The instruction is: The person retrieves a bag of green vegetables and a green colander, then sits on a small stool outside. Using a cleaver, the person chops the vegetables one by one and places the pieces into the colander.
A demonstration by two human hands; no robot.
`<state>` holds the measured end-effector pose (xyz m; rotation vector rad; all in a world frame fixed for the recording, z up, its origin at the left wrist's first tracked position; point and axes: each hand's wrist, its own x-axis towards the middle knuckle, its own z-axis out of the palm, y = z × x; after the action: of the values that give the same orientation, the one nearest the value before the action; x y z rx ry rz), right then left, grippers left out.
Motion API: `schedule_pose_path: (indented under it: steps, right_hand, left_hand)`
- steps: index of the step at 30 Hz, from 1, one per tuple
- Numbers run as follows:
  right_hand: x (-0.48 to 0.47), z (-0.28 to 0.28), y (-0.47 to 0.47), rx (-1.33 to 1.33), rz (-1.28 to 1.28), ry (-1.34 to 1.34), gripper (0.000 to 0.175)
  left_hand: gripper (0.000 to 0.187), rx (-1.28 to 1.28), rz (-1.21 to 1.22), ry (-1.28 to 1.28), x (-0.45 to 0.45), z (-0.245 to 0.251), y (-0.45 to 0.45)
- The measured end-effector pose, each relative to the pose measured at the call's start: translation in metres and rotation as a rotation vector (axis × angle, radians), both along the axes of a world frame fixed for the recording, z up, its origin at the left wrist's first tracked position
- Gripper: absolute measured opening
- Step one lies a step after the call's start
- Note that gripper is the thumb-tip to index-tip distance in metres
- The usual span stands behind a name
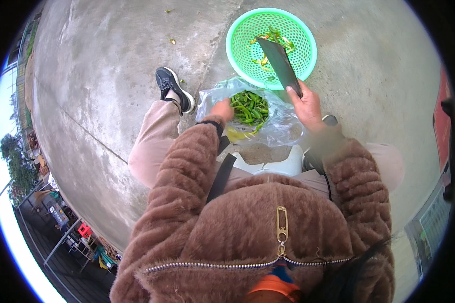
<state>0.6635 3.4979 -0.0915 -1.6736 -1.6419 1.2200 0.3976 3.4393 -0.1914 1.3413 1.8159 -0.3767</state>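
Observation:
My right hand (309,104) grips a dark-bladed cleaver (278,62), its blade slanting up and left over the green plastic colander (229,45). Cut pieces of green pepper (275,36), some showing pale insides, lie in the colander. Nearer to me is a clear plastic bag (282,127), spread wide around a heap of green chilli peppers (250,108). At the left side of that heap is my left hand (223,110), blurred, with its fingertips partly hidden, so what it holds is unclear.
A white stool edge (265,168) shows between my legs. My left shoe (172,85) rests on the concrete floor (110,75), where a few pepper scraps (173,41) lie. Far left are a red plastic stool (85,230) and metal rails; a red object (442,121) is at the right.

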Motion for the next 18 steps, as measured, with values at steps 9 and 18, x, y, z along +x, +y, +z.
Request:
schedule_pose_path:
  steps: [9, 18]
  right_hand:
    - [0.0, -0.003, 0.001, 0.009, -0.031, 0.034, 0.025]
    - [-0.003, -0.007, -0.001, 0.022, -0.029, 0.102, 0.026]
  left_hand:
    - [0.039, -0.139, 0.331, -0.11, -0.008, -0.034, -0.018]
    - [0.025, -0.341, 0.213, -0.275, 0.008, 0.049, 0.029]
